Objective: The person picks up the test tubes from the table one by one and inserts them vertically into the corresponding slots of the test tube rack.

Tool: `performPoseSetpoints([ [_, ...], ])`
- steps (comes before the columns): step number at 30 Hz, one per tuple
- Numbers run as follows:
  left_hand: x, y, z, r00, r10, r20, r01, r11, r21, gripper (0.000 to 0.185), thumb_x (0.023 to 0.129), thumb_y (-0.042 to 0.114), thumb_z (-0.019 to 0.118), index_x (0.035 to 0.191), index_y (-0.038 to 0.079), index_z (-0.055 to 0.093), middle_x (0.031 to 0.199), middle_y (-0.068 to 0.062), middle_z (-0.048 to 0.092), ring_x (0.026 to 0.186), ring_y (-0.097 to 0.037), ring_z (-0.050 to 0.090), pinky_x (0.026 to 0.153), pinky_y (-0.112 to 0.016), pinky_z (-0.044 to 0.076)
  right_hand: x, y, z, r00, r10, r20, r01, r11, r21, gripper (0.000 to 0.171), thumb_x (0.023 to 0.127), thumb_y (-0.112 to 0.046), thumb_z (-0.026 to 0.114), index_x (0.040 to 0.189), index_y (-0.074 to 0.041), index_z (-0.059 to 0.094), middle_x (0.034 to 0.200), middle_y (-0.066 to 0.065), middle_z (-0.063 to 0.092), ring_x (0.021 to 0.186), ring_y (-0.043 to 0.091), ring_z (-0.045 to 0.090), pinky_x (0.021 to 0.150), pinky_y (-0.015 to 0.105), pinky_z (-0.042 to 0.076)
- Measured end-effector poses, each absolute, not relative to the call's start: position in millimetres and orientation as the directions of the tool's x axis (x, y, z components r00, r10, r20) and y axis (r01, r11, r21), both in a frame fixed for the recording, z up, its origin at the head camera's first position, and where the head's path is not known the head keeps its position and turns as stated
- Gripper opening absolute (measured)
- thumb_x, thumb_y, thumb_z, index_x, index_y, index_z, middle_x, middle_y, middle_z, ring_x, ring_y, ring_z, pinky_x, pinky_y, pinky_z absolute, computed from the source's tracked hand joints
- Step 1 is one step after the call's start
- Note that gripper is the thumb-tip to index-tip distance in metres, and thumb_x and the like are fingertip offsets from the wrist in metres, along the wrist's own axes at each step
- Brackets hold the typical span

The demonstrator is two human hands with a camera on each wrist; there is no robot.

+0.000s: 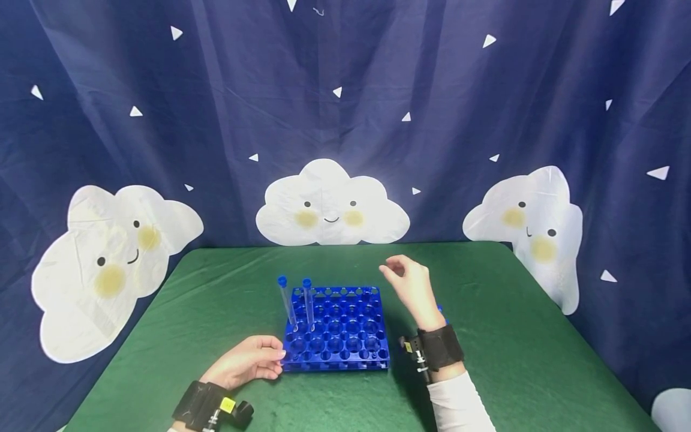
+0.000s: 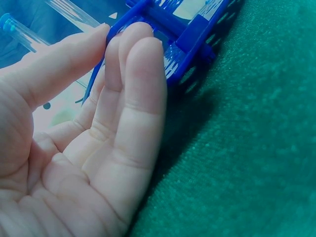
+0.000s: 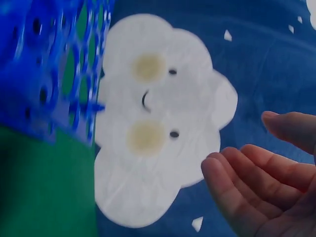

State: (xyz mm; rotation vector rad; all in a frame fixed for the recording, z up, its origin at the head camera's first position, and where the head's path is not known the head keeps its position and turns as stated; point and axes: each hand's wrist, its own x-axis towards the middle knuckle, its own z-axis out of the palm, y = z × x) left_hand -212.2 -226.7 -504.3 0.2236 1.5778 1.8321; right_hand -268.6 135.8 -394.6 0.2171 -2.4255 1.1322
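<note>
A blue test tube rack (image 1: pixel 336 364) stands on the green tablecloth. Two clear test tubes with blue caps, a left tube (image 1: pixel 288 305) and a right tube (image 1: pixel 309 306), stand in its left part, the left one leaning. My left hand (image 1: pixel 249 362) pinches the rack's front left corner between thumb and fingers; the left wrist view shows the thumb and fingertips on the rack's end wall (image 2: pixel 185 42). Beyond the rack's right side, my right hand (image 1: pixel 412 290) is raised above the table, fingers gently bent. Nothing lies between its thumb and fingers (image 3: pixel 247 180) in the right wrist view.
A small blue object (image 1: pixel 439 308) shows partly behind my right wrist, mostly hidden by it. The green-covered table (image 1: pixel 237 288) reaches back to a dark blue curtain (image 1: pixel 335 132) with white clouds and triangles.
</note>
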Motion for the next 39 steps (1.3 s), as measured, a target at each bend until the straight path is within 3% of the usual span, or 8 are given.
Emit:
performPoseSetpoints([
  [5,-212.2,-226.3,-503.2,-0.738,0.603,-0.302,-0.394,-0.021,0.919,0.01,0.097,0.007,0.055,0.095,0.016,0.06,0.083,0.005,0.07,0.074,-0.007,0.068,0.073,-0.024,0.059,-273.8,158.7,-399.6,-0.937,0.074,0.343,-0.206,0.676,-0.708,0.024,0.09,-0.024,0.069,0.099,-0.002,0.071,0.089,0.015,0.074,0.07,0.023,0.07,0.068,0.037,0.057],
  [10,-211.7,-226.4,-503.7,-0.74,0.599,-0.305,-0.394,-0.019,0.919,0.011,0.097,0.007,0.055,0.094,0.016,0.06,0.082,0.005,0.07,0.073,-0.007,0.068,0.073,-0.024,0.059,-276.1,176.4,-406.4,-0.984,0.104,0.142,-0.031,0.689,-0.724,0.027,0.091,-0.026,0.066,0.098,0.0,0.07,0.082,0.014,0.071,0.061,0.018,0.067,0.059,0.029,0.055],
  [16,-211.0,-227.1,-505.2,-0.743,0.598,-0.303,-0.388,-0.016,0.921,0.011,0.097,0.007,0.055,0.094,0.016,0.06,0.082,0.004,0.07,0.074,-0.007,0.068,0.073,-0.024,0.059,-278.4,188.1,-418.2,-0.988,0.153,-0.002,0.117,0.749,-0.652,0.028,0.089,-0.025,0.067,0.075,-0.002,0.064,0.06,0.007,0.061,0.053,0.018,0.064,0.053,0.029,0.051],
  [23,-210.7,-226.6,-504.8,-0.744,0.596,-0.302,-0.389,-0.018,0.921,0.01,0.097,0.008,0.055,0.094,0.016,0.06,0.083,0.004,0.069,0.074,-0.007,0.068,0.073,-0.024,0.059,-282.2,194.9,-429.9,-0.984,0.177,-0.021,0.154,0.788,-0.596,0.032,0.088,-0.021,0.067,0.064,0.0,0.063,0.058,0.012,0.065,0.044,0.016,0.06,0.058,0.037,0.057],
  [28,-210.9,-226.1,-504.1,-0.745,0.593,-0.305,-0.388,-0.014,0.921,0.01,0.096,0.008,0.055,0.094,0.016,0.06,0.083,0.004,0.069,0.074,-0.007,0.068,0.073,-0.024,0.059,-284.4,197.5,-439.5,-0.98,0.195,-0.039,0.18,0.783,-0.596,0.026,0.087,-0.019,0.065,0.075,0.003,0.063,0.057,0.014,0.064,0.043,0.018,0.06,0.057,0.038,0.057],
  [32,-210.8,-225.9,-504.0,-0.741,0.597,-0.308,-0.394,-0.015,0.919,0.011,0.097,0.007,0.055,0.094,0.017,0.06,0.083,0.005,0.07,0.074,-0.007,0.068,0.073,-0.024,0.059,-286.4,198.1,-447.5,-0.979,0.204,0.002,0.167,0.808,-0.565,0.021,0.084,-0.014,0.065,0.079,0.006,0.063,0.068,0.02,0.064,0.054,0.027,0.062,0.055,0.041,0.054],
  [39,-210.6,-225.5,-502.5,-0.74,0.602,-0.301,-0.392,-0.022,0.92,0.01,0.096,0.008,0.056,0.094,0.017,0.06,0.083,0.005,0.07,0.074,-0.007,0.068,0.073,-0.024,0.059,-289.1,195.1,-455.2,-0.972,0.212,0.104,0.135,0.86,-0.492,0.015,0.076,-0.006,0.062,0.077,0.009,0.064,0.083,0.032,0.066,0.073,0.044,0.065,0.065,0.054,0.055],
])
